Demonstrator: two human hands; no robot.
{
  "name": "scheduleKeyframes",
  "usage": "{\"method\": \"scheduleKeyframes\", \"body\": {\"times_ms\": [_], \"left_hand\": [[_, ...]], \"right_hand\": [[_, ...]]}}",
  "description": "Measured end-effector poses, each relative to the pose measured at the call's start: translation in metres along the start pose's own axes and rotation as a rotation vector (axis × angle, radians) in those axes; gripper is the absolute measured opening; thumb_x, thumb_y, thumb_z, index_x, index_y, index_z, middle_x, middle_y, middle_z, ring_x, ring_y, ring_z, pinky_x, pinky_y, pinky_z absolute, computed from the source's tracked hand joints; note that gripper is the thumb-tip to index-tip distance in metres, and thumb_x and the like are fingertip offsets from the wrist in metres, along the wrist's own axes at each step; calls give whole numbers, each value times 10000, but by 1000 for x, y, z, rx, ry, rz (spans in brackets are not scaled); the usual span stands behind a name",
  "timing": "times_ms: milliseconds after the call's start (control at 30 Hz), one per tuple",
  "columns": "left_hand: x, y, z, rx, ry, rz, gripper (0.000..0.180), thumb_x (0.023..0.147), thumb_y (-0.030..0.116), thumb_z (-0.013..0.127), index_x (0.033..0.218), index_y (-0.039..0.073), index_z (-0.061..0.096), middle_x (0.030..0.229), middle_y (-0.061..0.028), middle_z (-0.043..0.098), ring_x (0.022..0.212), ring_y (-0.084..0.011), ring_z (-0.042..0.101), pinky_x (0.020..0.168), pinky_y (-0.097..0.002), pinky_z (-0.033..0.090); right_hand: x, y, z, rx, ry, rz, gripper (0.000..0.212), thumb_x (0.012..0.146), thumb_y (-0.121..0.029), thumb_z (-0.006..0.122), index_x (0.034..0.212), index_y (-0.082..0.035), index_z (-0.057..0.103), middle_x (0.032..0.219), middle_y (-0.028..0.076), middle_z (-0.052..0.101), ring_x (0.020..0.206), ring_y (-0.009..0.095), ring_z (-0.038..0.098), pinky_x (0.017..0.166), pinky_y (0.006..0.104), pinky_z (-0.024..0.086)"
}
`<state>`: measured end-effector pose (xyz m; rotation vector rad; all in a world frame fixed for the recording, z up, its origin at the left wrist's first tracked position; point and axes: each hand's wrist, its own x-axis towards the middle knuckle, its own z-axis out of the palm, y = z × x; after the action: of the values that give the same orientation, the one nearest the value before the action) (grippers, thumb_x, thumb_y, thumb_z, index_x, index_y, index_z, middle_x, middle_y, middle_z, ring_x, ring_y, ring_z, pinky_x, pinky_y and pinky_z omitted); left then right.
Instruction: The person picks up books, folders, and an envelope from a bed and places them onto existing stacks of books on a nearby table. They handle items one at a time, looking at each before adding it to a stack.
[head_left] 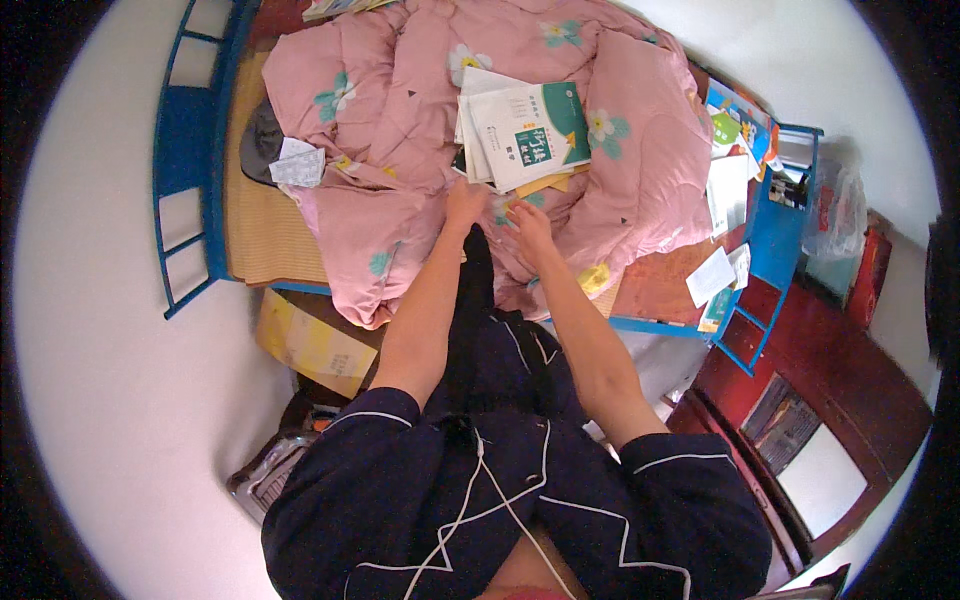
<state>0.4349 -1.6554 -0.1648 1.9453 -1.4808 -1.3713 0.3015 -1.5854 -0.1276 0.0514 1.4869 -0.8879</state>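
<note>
A pile of books and papers [480, 148] lies on a pink quilt [400, 90]: white sheets fan out on its left, a white-and-green book [540, 135] sits aslant on top, and a tan sheet [545, 182] pokes out beneath its near edge. The left hand [463, 205] is at the pile's near-left corner; the right hand [530, 228] is just nearer the wearer than the pile, its fingers bent over the quilt. At this size I can't tell whether either hand's fingers are open, closed or gripping.

Well left of the pile are a white wall [90, 250], the blue bed frame [187, 135], a straw mat [265, 235] and a grey cap [260, 148] with white papers [302, 165] against it. Right of the pile come a reddish board [655, 285], loose white sheets [728, 195] and a dark-red cabinet [850, 370].

A yellow carton [315, 342] sits below and left of the pile; far right of it hangs a clear plastic bag [845, 205], something red showing through.
</note>
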Motion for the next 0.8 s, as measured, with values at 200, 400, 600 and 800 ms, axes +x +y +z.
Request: {"method": "scheduleKeyframes", "body": {"times_ms": [200,400,600,800], "left_hand": [[26,10,-3,82,-94,-168,358,769,319,680,898,-14,692,832,-209,690,776,-338,679,696,-411,520],[40,34,-13,-68,-246,-125,396,821,352,691,947,-23,700,749,-145,704,683,-217,692,635,-346,532],[56,19,9,-130,-255,-105,351,823,309,685,965,-11,708,754,-149,706,612,-218,691,589,-336,535],[60,10,14,-33,-283,20,364,796,326,691,983,16,718,842,-160,715,735,-240,704,641,-361,542]], "right_hand": [[38,8,2,67,65,94,327,894,-123,576,1207,-45,532,1145,61,571,990,214,568,812,397,517],[24,-12,30,262,57,82,293,887,-89,594,1173,-43,554,1084,91,593,969,211,582,806,388,530],[46,-7,41,361,102,26,235,918,-128,573,1144,-64,554,1036,80,605,912,224,607,795,393,524],[74,-8,31,437,258,89,277,947,-200,568,1194,-88,510,1035,61,608,812,219,638,696,367,520]]}}
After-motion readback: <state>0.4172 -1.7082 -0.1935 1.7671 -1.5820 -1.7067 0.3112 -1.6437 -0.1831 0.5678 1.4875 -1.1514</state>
